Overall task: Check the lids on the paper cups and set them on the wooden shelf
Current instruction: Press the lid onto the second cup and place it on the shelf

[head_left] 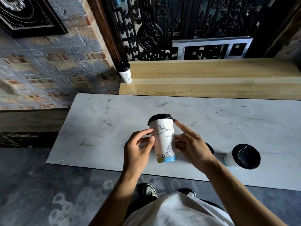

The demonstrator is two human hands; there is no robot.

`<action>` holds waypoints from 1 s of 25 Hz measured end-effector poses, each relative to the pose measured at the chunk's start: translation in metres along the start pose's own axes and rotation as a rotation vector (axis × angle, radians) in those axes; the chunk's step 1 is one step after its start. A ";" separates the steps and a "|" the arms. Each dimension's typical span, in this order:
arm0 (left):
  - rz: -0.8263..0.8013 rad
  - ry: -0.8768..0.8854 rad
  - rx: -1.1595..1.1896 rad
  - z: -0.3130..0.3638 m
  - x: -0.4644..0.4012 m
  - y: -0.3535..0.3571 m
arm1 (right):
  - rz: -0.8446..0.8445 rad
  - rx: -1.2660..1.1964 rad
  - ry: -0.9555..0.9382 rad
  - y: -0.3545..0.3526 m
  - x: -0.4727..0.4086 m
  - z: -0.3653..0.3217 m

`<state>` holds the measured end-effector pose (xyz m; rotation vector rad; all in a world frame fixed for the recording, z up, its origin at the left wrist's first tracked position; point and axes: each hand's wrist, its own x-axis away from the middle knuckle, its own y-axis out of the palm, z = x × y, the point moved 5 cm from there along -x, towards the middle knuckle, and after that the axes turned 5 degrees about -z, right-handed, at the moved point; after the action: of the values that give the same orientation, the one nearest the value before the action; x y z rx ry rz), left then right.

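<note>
A white paper cup point(163, 141) with line drawings and a black lid point(160, 117) is held above the grey table. My left hand point(138, 149) grips its left side with thumb and fingers. My right hand point(190, 146) holds its right side, the index finger stretched up to the lid's rim. A second lidded cup point(125, 72) stands upright at the left end of the wooden shelf point(211, 79). Another lidded cup point(241, 156) stands on the table to the right. A further black lid point(211, 150) shows partly behind my right hand.
The grey table top point(101, 128) runs in front of the shelf. A brick wall point(48, 70) lies to the left, and a black ornate iron grille point(162, 26) rises behind the shelf. My shoes point(149, 191) stand on the stained floor below.
</note>
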<state>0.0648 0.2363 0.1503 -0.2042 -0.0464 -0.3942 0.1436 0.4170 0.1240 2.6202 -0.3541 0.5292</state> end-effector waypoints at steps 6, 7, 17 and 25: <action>0.046 0.081 -0.059 0.005 -0.002 -0.002 | 0.026 -0.003 -0.035 -0.003 0.003 -0.001; 0.054 0.068 -0.051 0.004 -0.003 -0.002 | 0.022 -0.016 -0.034 -0.003 0.002 0.001; 0.009 -0.067 0.092 0.003 0.001 0.002 | 0.001 -0.109 -0.041 -0.002 0.003 -0.005; -0.011 0.100 -0.031 0.004 0.001 -0.002 | -0.041 -0.219 -0.086 -0.001 0.002 -0.002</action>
<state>0.0646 0.2352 0.1545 -0.2143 0.0571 -0.4159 0.1448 0.4188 0.1259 2.4372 -0.3628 0.3442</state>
